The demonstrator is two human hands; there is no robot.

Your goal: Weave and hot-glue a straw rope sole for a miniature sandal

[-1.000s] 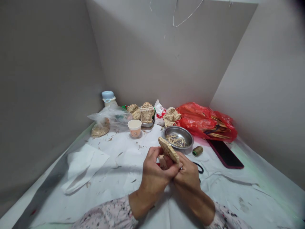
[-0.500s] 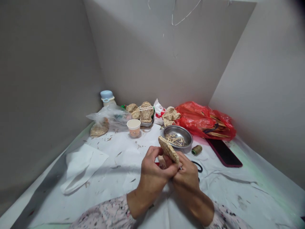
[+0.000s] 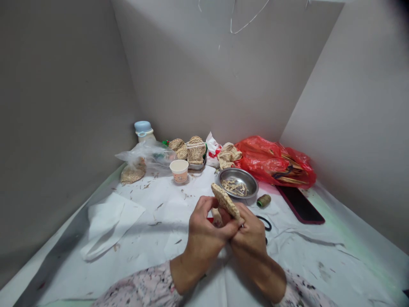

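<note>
A flat woven straw piece (image 3: 225,201), tan and tilted on edge, is held up between my hands over the middle of the table. My left hand (image 3: 206,221) grips its near left side, thumb and fingers closed on it. My right hand (image 3: 251,228) closes on its lower right end, close against the left thumb; the right fingertips are partly hidden. Just beyond stands a steel bowl (image 3: 252,192) with straw scraps in it. Black scissor handles (image 3: 266,224) show partly behind my right wrist. Something red and white lies under the hands, mostly covered.
A thread spool (image 3: 263,201) and a dark phone (image 3: 300,207) lie to the right, below a red plastic bag (image 3: 265,157) of straw. Further back are a paper cup (image 3: 179,171), woven pieces (image 3: 196,152), a clear bag (image 3: 150,153) and a blue-lidded bottle (image 3: 145,131). White cloth (image 3: 111,221) lies left.
Almost nothing differs. The woven piece and both hands have shifted very slightly; the grip looks the same.
</note>
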